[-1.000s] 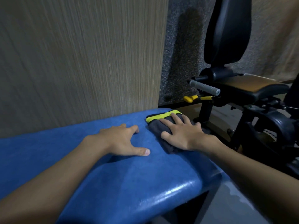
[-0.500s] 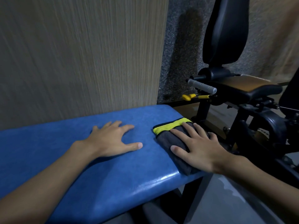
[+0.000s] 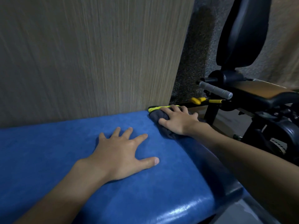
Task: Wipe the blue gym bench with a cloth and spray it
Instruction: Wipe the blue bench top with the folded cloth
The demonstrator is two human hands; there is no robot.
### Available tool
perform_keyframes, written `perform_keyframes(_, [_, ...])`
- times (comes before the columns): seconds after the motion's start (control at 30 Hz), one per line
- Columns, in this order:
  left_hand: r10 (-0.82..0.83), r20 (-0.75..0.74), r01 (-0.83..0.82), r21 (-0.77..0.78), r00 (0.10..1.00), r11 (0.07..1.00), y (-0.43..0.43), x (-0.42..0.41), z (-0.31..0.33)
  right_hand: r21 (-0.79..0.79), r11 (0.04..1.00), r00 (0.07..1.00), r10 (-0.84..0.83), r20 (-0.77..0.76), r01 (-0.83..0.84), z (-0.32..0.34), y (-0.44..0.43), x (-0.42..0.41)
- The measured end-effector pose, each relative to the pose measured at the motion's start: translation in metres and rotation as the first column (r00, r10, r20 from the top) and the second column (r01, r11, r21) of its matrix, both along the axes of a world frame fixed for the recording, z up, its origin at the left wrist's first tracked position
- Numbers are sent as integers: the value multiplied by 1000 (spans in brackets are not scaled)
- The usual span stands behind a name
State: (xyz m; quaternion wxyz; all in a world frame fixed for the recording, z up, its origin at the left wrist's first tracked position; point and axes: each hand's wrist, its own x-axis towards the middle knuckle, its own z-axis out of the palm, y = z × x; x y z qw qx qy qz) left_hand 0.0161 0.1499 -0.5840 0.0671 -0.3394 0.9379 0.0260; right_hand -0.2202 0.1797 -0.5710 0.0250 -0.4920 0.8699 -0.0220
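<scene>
The left hand (image 3: 123,152) is lying flat on the blue gym bench (image 3: 56,167), 5 digits spread and released, grasping nothing; it is probably bracing the person's weight while the other arm is reaching out. The right hand (image 3: 178,122) is pressing the cloth (image 3: 159,116), a dark grey one with a yellow edge, onto the far right corner of the pad, just where the bench is meeting the wood-grain wall panel (image 3: 80,62). Its fingers are spread and only lightly bent over the bunched fabric, pushing down rather than pinching it, which suits a wiping stroke: the palm is giving pressure and the fold is giving a thicker pad. The near edge of the bench is showing a wet-looking sheen.

To the right a black exercise machine (image 3: 242,38) is standing close, its grey handle (image 3: 215,90) and a yellow lever (image 3: 198,100) sitting just beyond the cloth, so strokes off that end are risking knuckles against metal. The wall is blocking any sweep past the back edge. No spray bottle is showing anywhere in view, so the spraying step is looking undone or out of sight
</scene>
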Motion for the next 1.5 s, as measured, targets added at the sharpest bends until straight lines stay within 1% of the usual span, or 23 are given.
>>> perform_keyframes(0.13, [-1,-14,1,4,1000,1000,-1,1,-1,17,999,998,-51,33,50,1,-32,-3])
perform_keyframes(0.27, [14,-32,-14,7,999,1000,2,3,-3,33,998,998,-56,42,54,0,-19,2])
perform_keyframes(0.43, [33,-39,-33,-3,999,999,0,2,-2,57,998,999,15,41,-17,0,32,19])
perform_keyframes(0.63, [54,-39,-53,9,998,999,6,4,0,32,994,994,105,-17,-104,-5,117,44])
perform_keyframes(0.77, [62,-59,-61,13,996,998,11,6,2,37,992,991,125,-52,-123,-7,159,56])
perform_keyframes(0.9, [71,-125,-75,-30,990,997,14,11,3,21,991,991,130,9,-130,0,175,61])
perform_keyframes(1.0, [50,-98,-56,-58,994,997,15,15,-1,22,992,992,124,8,-124,-2,167,60])
perform_keyframes(1.17, [33,-90,-44,-119,995,992,14,13,-7,-6,993,992,119,-50,-119,-4,132,51])
perform_keyframes(1.23, [29,-90,-42,-139,996,989,12,12,-8,-17,993,992,113,-61,-114,-4,111,44])
perform_keyframes(1.5, [2,-121,-24,-180,993,983,10,10,-13,-28,998,998,49,-30,-50,-4,5,18])
